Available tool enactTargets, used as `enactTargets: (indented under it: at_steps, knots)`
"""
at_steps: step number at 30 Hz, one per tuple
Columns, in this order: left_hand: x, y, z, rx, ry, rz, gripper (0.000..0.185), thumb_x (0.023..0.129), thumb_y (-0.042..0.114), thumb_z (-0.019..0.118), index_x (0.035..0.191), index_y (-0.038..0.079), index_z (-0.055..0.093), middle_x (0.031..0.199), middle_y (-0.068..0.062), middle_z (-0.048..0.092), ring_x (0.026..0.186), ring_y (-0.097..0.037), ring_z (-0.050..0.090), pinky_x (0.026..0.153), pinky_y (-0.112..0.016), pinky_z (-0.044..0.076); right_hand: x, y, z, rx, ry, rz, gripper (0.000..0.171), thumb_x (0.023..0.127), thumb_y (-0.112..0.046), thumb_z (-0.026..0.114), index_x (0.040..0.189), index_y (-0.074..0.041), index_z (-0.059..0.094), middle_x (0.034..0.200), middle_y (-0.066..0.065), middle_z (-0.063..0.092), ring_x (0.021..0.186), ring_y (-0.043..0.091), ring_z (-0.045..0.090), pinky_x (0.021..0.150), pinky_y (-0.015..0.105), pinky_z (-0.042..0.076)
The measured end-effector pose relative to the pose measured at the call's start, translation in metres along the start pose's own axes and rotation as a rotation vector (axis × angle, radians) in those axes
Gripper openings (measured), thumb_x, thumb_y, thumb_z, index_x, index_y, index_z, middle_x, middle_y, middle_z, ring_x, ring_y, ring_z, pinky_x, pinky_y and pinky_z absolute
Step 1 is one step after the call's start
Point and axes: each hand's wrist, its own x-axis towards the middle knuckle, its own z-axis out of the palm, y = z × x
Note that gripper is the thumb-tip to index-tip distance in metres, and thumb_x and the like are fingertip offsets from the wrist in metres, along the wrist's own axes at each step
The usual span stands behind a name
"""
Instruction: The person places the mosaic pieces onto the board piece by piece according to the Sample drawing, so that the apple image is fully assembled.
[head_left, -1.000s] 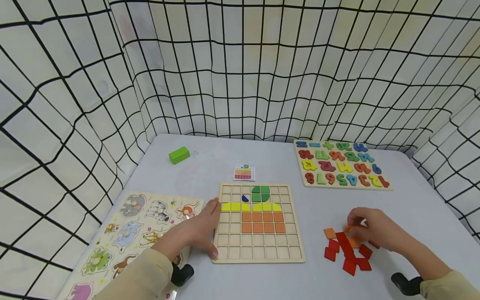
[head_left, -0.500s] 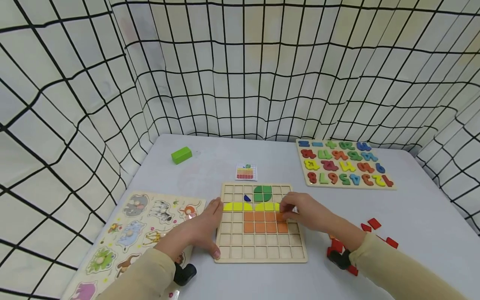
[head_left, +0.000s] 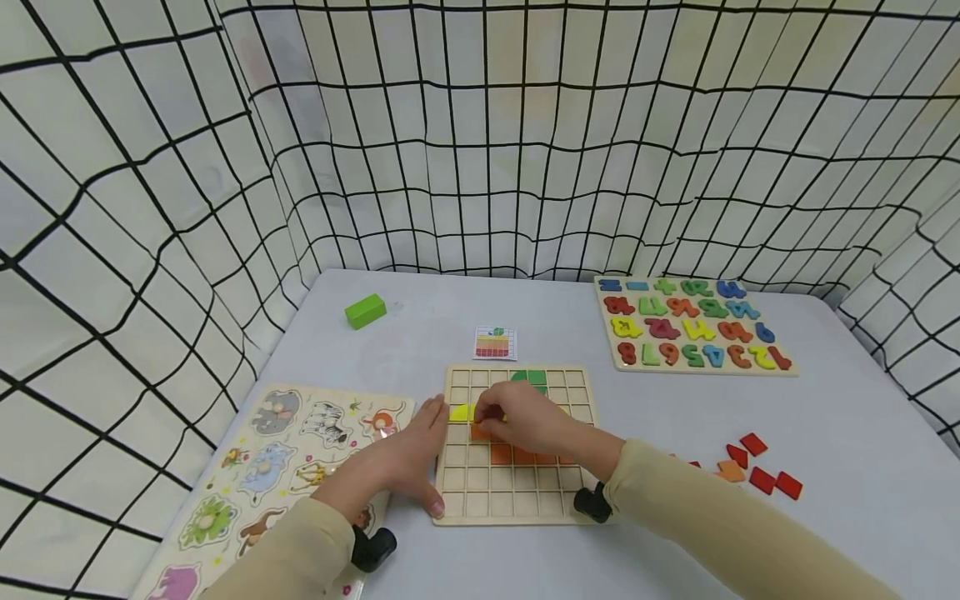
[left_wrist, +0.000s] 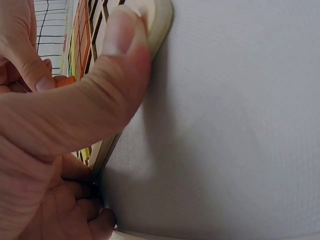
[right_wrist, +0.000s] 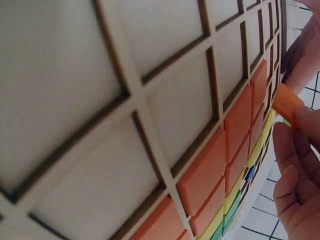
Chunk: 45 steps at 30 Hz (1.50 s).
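A wooden grid board lies in the middle of the table with green, yellow and orange tiles set in its cells. My left hand rests on the board's left edge, thumb pressed on the near corner. My right hand hovers over the board's left-middle cells and pinches a small orange tile just above the grid. Set orange tiles lie below it. Loose red and orange tiles lie on the table to the right.
An animal peg puzzle lies left of the board. A number puzzle sits at the back right. A green block and a small pattern card lie behind the board. Grid-patterned cloth walls surround the table.
My right hand picked an orange tile from the loose pile at the right, carried it left across the board, and now holds it over the left-middle cells. The left hand has stayed put.
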Motion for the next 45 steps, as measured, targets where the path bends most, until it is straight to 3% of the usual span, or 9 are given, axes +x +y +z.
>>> enactTargets:
  at_steps: [14,25,32,39,45]
  knots:
    - [0.0,0.002,-0.003,0.022,0.002,-0.003,0.133,0.064,0.03,0.098,0.158,-0.013,0.013,0.17,-0.027,0.003,0.16,-0.04,0.004,0.128,-0.052,0.02,0.007,-0.005,0.01,-0.062,0.061,0.024,0.006,0.095,-0.011,0.072,0.09,-0.01,0.077,0.084,-0.002,0.071,0.073,0.009,0.057,0.068,0.02,0.051]
    - [-0.001,0.002,-0.002,0.012,0.011,0.002,0.133,0.064,0.027,0.098,0.158,-0.013,0.014,0.17,-0.028,0.004,0.16,-0.04,0.005,0.129,-0.051,0.019,0.009,-0.009,0.015,-0.173,0.051,0.04,0.005,0.093,-0.01,0.074,0.093,-0.008,0.079,0.089,0.001,0.073,0.084,0.012,0.063,0.078,0.026,0.057]
    - [-0.001,0.0,-0.001,0.012,0.006,0.01,0.132,0.065,0.028,0.098,0.158,-0.013,0.013,0.17,-0.029,0.003,0.159,-0.041,0.005,0.128,-0.052,0.019,0.006,-0.011,0.013,-0.171,0.055,0.046,0.006,0.094,-0.011,0.074,0.096,-0.008,0.078,0.092,0.001,0.074,0.084,0.012,0.064,0.079,0.027,0.057]
    - [0.001,-0.003,0.003,0.005,0.01,0.01,0.132,0.065,0.028,0.098,0.158,-0.012,0.014,0.17,-0.027,0.003,0.16,-0.041,0.005,0.129,-0.051,0.018,-0.017,0.005,-0.007,-0.081,0.11,0.09,0.007,0.093,-0.011,0.074,0.1,-0.009,0.077,0.09,-0.001,0.071,0.082,0.012,0.058,0.077,0.028,0.055]
    - [0.002,-0.005,0.003,0.024,0.018,-0.006,0.132,0.065,0.031,0.098,0.16,-0.008,0.015,0.171,-0.023,0.005,0.16,-0.037,0.008,0.129,-0.049,0.02,-0.056,0.045,-0.035,-0.072,0.101,0.129,0.009,0.092,-0.013,0.076,0.101,-0.013,0.077,0.091,-0.006,0.069,0.085,0.011,0.057,0.079,0.027,0.056]
